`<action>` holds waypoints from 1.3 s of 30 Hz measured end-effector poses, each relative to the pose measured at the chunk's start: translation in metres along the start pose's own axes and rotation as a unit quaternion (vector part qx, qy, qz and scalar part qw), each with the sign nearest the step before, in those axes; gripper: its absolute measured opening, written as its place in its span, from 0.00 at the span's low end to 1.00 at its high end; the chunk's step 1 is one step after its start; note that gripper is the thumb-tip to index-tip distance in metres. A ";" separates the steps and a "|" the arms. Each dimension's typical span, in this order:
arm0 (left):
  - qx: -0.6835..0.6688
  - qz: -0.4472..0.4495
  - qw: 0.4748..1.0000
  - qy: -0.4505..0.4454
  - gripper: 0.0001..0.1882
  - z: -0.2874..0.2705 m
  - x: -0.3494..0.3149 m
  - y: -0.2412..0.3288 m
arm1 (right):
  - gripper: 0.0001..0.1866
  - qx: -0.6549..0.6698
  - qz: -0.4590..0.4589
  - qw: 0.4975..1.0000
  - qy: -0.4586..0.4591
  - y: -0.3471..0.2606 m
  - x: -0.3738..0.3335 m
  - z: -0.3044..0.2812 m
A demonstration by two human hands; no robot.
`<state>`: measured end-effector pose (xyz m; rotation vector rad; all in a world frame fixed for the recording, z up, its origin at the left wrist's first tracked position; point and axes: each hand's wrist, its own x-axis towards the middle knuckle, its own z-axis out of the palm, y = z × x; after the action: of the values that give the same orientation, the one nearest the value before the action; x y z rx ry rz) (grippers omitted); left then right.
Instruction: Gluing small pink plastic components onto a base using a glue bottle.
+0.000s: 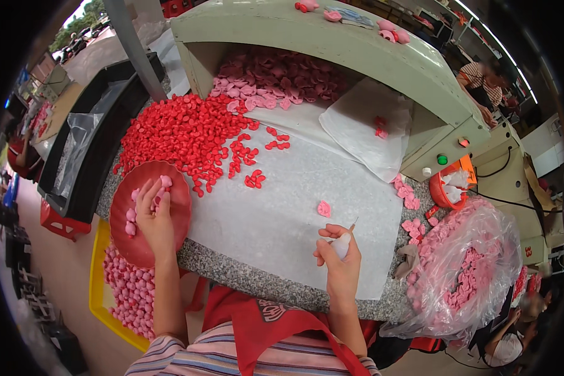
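Note:
My left hand (153, 216) is over a red scalloped bowl (177, 235) at the left edge of the worktop, its fingers curled around a small pink rounded piece partly hidden by them. Several similar pink pieces (130, 222) lie in the bowl. In my right hand (341, 260) is a small white squeeze bottle (341, 245) with a thin needle tip pointing up and to the right. Just beyond that hand, a single pink petal-like piece (324, 208) rests on the white sheet (263, 219), apart from the needle.
A large heap of small red pieces (175, 135) covers the back left. Pink petal-like pieces (282, 75) fill the pale green machine's opening (332, 31). Below left stands a yellow crate (98, 282) of pink balls; at right, a clear plastic bag (501, 250) holds pink pieces beside an orange-red container (442, 195).

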<state>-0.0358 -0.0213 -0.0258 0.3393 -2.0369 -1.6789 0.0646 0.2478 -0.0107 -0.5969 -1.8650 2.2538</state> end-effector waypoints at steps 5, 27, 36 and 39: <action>-0.003 0.137 0.986 -0.095 0.11 0.097 0.011 0.021 | 0.17 -0.006 -0.015 1.000 -0.007 0.006 0.001 0.003; -0.227 -0.202 0.800 -0.518 0.12 0.374 -0.044 0.040 | 0.10 0.038 -0.047 0.995 0.078 -0.009 -0.029 -0.057; -0.185 -0.398 0.733 -0.520 0.18 0.136 -0.105 0.043 | 0.24 0.036 -0.121 0.989 0.073 -0.025 -0.017 -0.039; -0.335 -0.507 0.668 -0.431 0.23 0.106 -0.102 0.042 | 0.22 0.049 -0.087 0.991 0.084 -0.019 -0.023 -0.033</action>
<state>0.0022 0.1270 -0.0196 0.5171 -1.4775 -3.7146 0.0958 0.2736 0.0073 -0.5656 -1.6487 2.0986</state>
